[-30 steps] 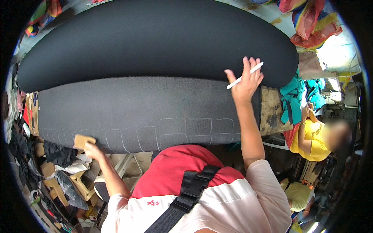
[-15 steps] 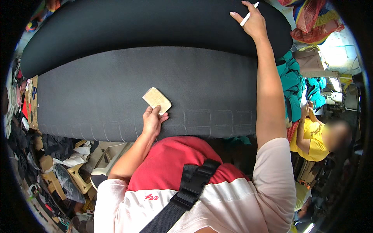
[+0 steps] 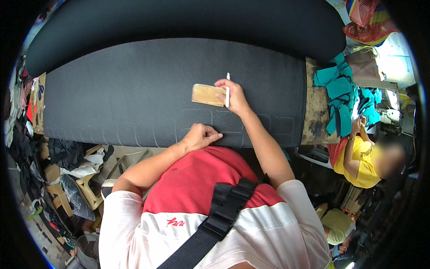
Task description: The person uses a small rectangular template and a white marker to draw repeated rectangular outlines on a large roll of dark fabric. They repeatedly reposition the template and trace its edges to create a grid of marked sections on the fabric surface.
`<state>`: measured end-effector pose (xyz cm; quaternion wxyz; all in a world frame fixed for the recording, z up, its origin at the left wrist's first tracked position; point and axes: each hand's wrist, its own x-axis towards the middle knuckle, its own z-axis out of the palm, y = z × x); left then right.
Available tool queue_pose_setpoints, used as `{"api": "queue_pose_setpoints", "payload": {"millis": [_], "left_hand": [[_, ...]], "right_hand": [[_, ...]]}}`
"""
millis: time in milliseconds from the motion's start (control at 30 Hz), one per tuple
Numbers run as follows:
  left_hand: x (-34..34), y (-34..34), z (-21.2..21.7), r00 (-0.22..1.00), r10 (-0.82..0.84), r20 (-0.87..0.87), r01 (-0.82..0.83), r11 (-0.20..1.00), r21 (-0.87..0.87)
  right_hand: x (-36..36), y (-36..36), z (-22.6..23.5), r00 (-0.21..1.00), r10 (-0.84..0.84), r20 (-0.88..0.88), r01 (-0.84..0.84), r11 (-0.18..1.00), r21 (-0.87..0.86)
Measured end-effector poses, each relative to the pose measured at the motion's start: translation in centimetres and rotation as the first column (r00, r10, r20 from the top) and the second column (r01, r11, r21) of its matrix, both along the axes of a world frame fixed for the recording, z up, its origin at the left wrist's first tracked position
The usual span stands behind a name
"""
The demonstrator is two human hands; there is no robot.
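Dark grey cloth (image 3: 134, 89) lies spread before me, with pale outlines drawn in a row along its near edge. Over its middle, my right hand (image 3: 235, 96) grips a tan, round-cornered flat template (image 3: 207, 95). A slim white marking pen (image 3: 227, 92) is held upright in the same hand, across the template's right end. My left hand (image 3: 200, 136) rests on the cloth close to its near edge, just below the drawn outlines. Its fingers are curled in, and nothing shows between them.
A thick black fabric roll (image 3: 188, 22) spans the far side. Teal cut pieces (image 3: 338, 89) are heaped on the wooden table end (image 3: 316, 116) at right. Beyond, a person in yellow (image 3: 358, 161) sits near a sewing machine (image 3: 390, 115). Scraps and a plastic chair (image 3: 89, 190) stand lower left.
The tan template has passed from my left hand to my right. My right hand came back from the fabric roll, still with the pen. My left hand shifted right and curled on the cloth.
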<state>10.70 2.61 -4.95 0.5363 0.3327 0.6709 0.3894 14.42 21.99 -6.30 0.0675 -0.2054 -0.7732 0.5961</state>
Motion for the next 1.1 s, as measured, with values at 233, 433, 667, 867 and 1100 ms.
{"api": "queue_pose_setpoints", "payload": {"millis": [233,433,667,867,1100], "left_hand": [[-0.7,-0.2,-1.4,0.522,0.080,-0.849,0.228,0.946,0.229],[-0.1,-0.5,-3.1,0.474,-0.111,-0.873,0.255,0.967,0.016],[-0.6,-0.3,-3.0,0.482,-0.125,-0.867,0.302,0.953,0.030],[-0.4,-0.2,-3.4,0.502,-0.188,-0.844,0.300,0.953,-0.034],[-0.6,-0.5,-3.5,0.531,-0.131,-0.837,0.302,0.952,0.042]], "right_hand": [[-2.5,-1.4,-0.4,0.980,0.144,0.136,-0.140,0.989,-0.042],[-2.5,0.5,1.2,0.969,-0.163,-0.186,0.213,0.933,0.290],[-1.3,1.7,3.1,0.975,-0.222,-0.009,0.221,0.974,-0.055],[-2.5,-4.6,0.8,0.988,0.143,-0.058,-0.143,0.990,0.004],[-4.6,-5.7,1.1,0.918,0.391,-0.070,-0.352,0.883,0.311]]}}
